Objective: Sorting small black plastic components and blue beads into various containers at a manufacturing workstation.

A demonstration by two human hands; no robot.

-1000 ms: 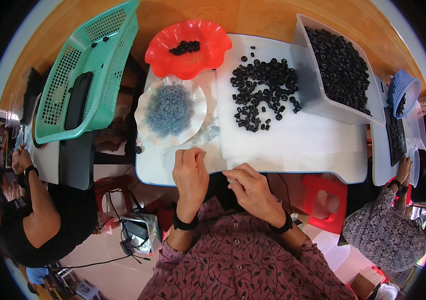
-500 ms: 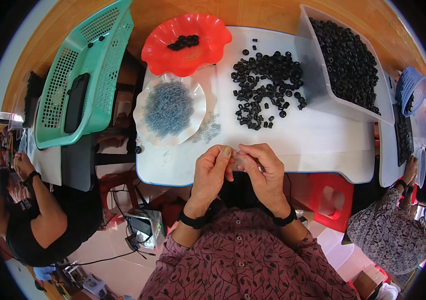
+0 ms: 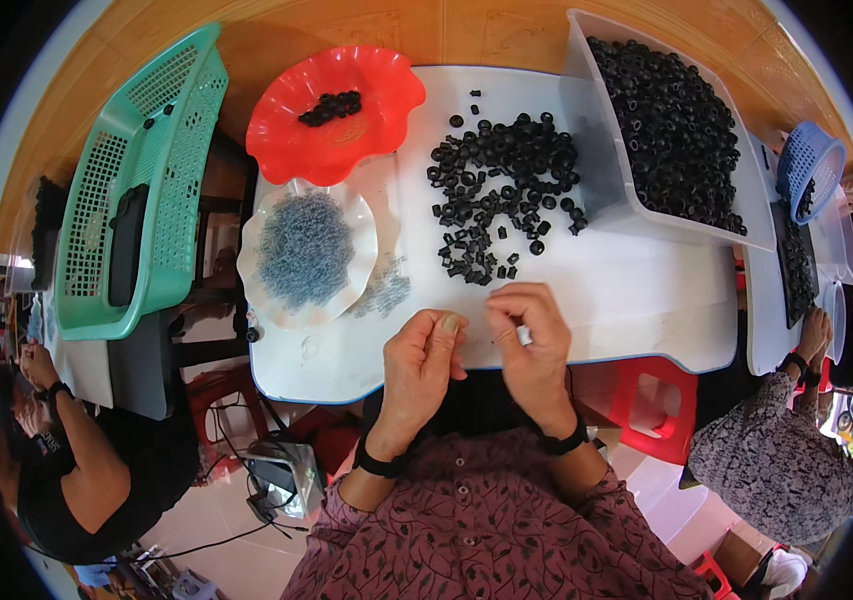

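Red dish: scalloped, at the far left of the desk, with a small cluster of black parts [image 3: 330, 107] inside; the red dish [image 3: 292, 150] touches or overlaps the plate's far edge (I cannot tell which).
White plate: wavy-rimmed, the white plate [image 3: 367, 245] holds a mound of tiny blue-grey pieces [image 3: 305, 250].
Clear box: at the desk's far right, the clear box [image 3: 599, 165] is tilted in view and full of black rings [image 3: 667, 140].
Green basket: left of the desk, the green basket [image 3: 175, 235] holds a long black object [image 3: 128, 245] and a few small black bits.
Blue basket: small and round, the blue basket [image 3: 795, 165] is at the right, with some dark pieces inside.
Desk: white with a blue edge, the desk [image 3: 637, 300] bears a loose spread of black pieces [image 3: 517, 155] left of the box; more blue-grey bits lie beside the plate.
Room: a wooden panel [image 3: 507, 40] beyond the desk, a red stool [image 3: 652, 395] below its near edge, one person at each side.
Left hand: over the near edge, the left hand [image 3: 422, 360] has its thumb against the curled forefinger; whether those fingers grip something tiny, I cannot tell.
Right hand: just beside, apart from the left, the right hand [image 3: 535, 345] has bent fingers; their grip is unclear too.
Wrists: a black band on each.
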